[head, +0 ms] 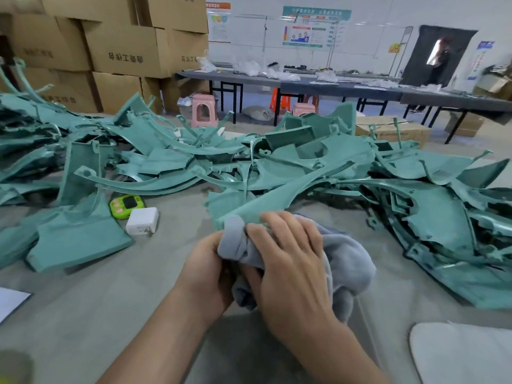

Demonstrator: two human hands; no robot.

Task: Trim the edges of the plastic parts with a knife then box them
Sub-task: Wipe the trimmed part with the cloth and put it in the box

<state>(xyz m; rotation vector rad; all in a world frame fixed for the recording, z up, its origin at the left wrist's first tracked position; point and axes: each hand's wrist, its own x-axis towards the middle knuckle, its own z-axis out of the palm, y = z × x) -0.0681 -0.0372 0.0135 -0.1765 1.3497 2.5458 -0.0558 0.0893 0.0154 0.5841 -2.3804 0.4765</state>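
Near edge of the worktop (133, 314): a white rounded sheet (465, 353) at the near right corner and a paper sheet (11, 300) on the left edge. Neither matters for the task.

Middle, just in from the near edge: both hands are bunched into the grey cloth (349, 261). My left hand (207, 264) is curled round a fold of it. My right hand (288, 253) lies over the top with the fingers bent across the cloth and the thumb tucked under. The cloth is pushed against the near end of one teal part (249, 206), which lies flat and points away toward the heap.

No knife in view, and I can't tell whether one is hidden inside the cloth.

My read is that this is a wipe or steady step on a single part — trimming isn't under way and boxing hasn't started.

Left of the part are a green timer (126, 205) and a white charger (142, 220), side by side and nearly touching.

Beyond them the pile of teal parts (318, 162) runs across the worktop from the left edge to the right, tangled together.

Far left, behind the pile, is a stack of cardboard boxes (124, 51).

Next I need the blade in one hand and the other hand pinning the part flat, with the cloth kept clear of the cut edge. I also need an open box within reach — none is on the worktop.
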